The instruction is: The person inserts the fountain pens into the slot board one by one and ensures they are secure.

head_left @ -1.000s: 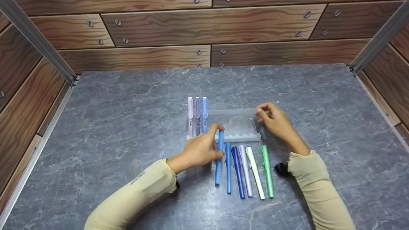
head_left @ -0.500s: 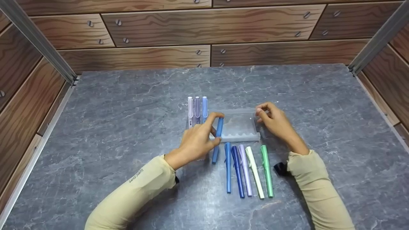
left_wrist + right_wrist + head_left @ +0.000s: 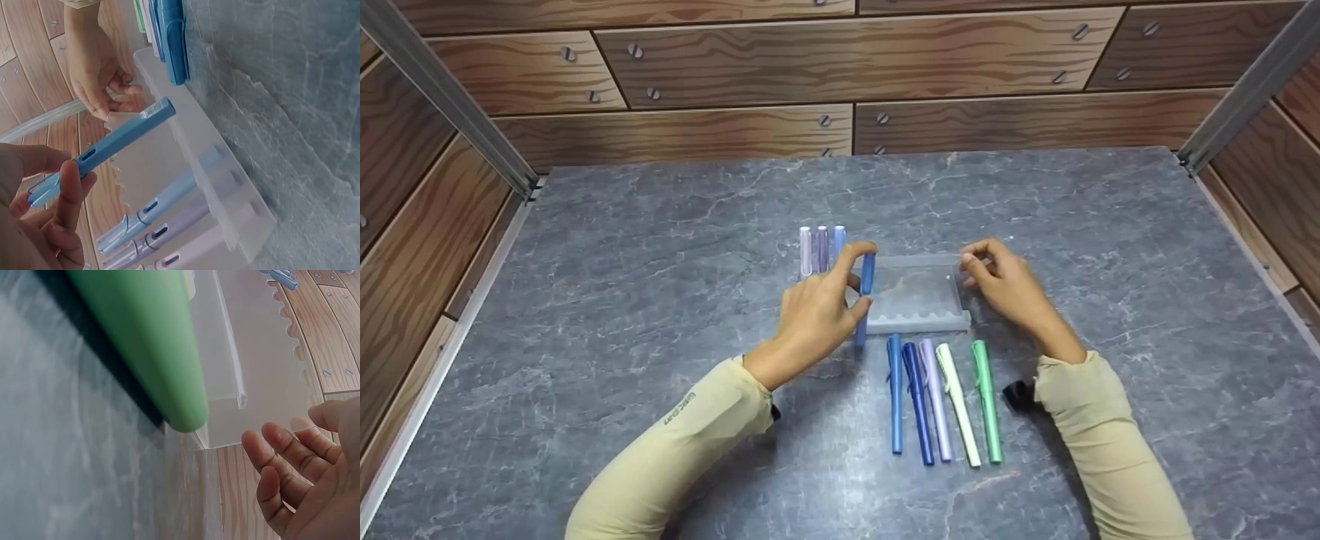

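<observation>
My left hand [image 3: 817,311] pinches a blue pen [image 3: 868,274] between thumb and fingers, tilted over the left part of a clear notched pen stand [image 3: 919,289]. In the left wrist view the pen [image 3: 124,135] is apart from the stand's slots, beside a light blue pen [image 3: 163,202] lying in it. A dark purple pen [image 3: 822,247] and a pale lilac pen [image 3: 805,247] also rest in the stand, partly hidden by my left hand. My right hand [image 3: 997,281] holds the stand's right edge, thumb and fingertips on either side in the right wrist view.
In front of the stand lie a blue pen [image 3: 895,394], a dark blue pen [image 3: 919,405], a lavender pen [image 3: 937,401], a cream pen [image 3: 958,405] and a green pen [image 3: 988,401]. Wood-patterned panels [image 3: 735,67] bound the grey marbled table [image 3: 660,262].
My left hand has lifted the blue pen from the front row and carried it away from me, slightly left, over the stand. My right hand has stayed at the stand's edge.
</observation>
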`<action>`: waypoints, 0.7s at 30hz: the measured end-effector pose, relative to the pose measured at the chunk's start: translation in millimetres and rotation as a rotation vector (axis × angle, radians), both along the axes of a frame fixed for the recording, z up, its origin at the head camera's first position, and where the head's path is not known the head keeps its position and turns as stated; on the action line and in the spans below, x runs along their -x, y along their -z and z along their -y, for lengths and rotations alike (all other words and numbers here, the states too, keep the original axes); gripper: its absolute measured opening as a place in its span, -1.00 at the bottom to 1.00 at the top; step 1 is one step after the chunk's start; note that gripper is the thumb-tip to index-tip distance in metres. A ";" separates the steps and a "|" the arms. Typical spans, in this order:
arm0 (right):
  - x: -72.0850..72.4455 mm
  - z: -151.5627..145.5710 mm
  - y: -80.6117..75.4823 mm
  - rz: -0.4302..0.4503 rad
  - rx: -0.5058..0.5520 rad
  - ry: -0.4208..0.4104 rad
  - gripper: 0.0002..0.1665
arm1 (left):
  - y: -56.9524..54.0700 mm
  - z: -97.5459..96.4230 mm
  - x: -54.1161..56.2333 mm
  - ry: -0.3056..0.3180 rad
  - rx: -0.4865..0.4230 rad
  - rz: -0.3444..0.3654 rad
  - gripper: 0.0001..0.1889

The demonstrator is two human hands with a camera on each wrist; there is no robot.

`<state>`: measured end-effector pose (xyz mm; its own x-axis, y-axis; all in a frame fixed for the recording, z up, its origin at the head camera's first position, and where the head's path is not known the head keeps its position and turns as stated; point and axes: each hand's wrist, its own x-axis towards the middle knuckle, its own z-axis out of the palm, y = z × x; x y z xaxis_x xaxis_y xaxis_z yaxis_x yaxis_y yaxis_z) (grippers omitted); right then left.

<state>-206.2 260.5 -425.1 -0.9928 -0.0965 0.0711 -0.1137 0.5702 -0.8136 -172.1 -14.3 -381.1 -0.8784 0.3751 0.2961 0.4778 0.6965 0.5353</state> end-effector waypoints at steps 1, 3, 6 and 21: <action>0.1 0.1 0.0 -0.003 0.000 0.003 -0.63 | 0.0 0.1 0.8 -0.005 0.002 -0.018 -0.42; 0.3 0.4 0.4 -0.013 -0.002 0.010 -0.64 | 0.8 0.2 2.5 -0.013 0.004 -0.053 -0.43; 0.5 0.8 1.3 -0.025 0.000 0.015 -0.66 | 2.1 0.5 4.8 -0.027 -0.004 -0.092 -0.44; 0.9 -0.9 2.4 -0.026 -0.004 0.011 -0.65 | 13.6 -1.4 13.7 -0.040 -0.038 -0.233 -0.45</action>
